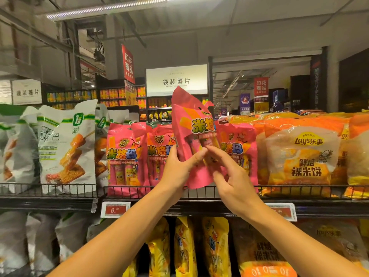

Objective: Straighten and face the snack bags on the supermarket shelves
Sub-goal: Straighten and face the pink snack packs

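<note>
A pink snack bag [191, 124] is lifted above the top shelf, tilted a little to the left, front facing me. My left hand [177, 168] grips its lower left part, thumb on the front. My right hand [229, 172] is at its lower right with loosely bent fingers whose tips touch the bag near my left thumb; I cannot tell whether they pinch it. More pink bags stand in the row: one at the left [125, 156], one behind my left hand [157, 148], one at the right [239, 148].
White-and-green bags [67, 144] stand at the left, orange Lay's bags [301, 152] at the right. A black wire rail [60, 189] runs along the shelf front, with price tags [114, 209] below. Yellow bags [183, 246] fill the lower shelf.
</note>
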A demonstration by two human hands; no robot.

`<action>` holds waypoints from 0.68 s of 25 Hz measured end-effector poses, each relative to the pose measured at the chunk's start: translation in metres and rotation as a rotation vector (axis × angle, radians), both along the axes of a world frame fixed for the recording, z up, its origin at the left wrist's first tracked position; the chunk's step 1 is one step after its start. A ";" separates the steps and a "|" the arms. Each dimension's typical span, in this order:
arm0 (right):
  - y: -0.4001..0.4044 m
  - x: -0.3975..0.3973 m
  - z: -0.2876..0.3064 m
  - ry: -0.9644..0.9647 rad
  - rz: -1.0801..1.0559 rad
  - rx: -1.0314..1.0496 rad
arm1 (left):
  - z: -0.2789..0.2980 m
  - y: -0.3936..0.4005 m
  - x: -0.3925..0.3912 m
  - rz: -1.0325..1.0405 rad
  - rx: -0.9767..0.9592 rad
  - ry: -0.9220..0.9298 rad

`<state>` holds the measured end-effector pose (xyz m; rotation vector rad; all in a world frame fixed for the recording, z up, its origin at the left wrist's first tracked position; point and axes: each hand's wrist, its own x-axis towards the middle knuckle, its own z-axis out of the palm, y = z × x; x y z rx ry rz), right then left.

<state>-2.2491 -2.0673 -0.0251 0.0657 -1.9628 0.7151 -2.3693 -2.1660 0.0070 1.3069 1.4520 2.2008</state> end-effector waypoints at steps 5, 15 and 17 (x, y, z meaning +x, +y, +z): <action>0.019 -0.003 0.013 0.094 -0.194 -0.141 | 0.005 0.014 -0.022 -0.131 0.026 -0.019; 0.053 -0.016 0.014 -0.102 -0.329 -0.239 | -0.002 0.041 -0.056 0.015 -0.131 0.134; 0.057 -0.021 0.007 -0.139 -0.392 -0.193 | -0.009 0.044 -0.063 0.071 -0.230 0.189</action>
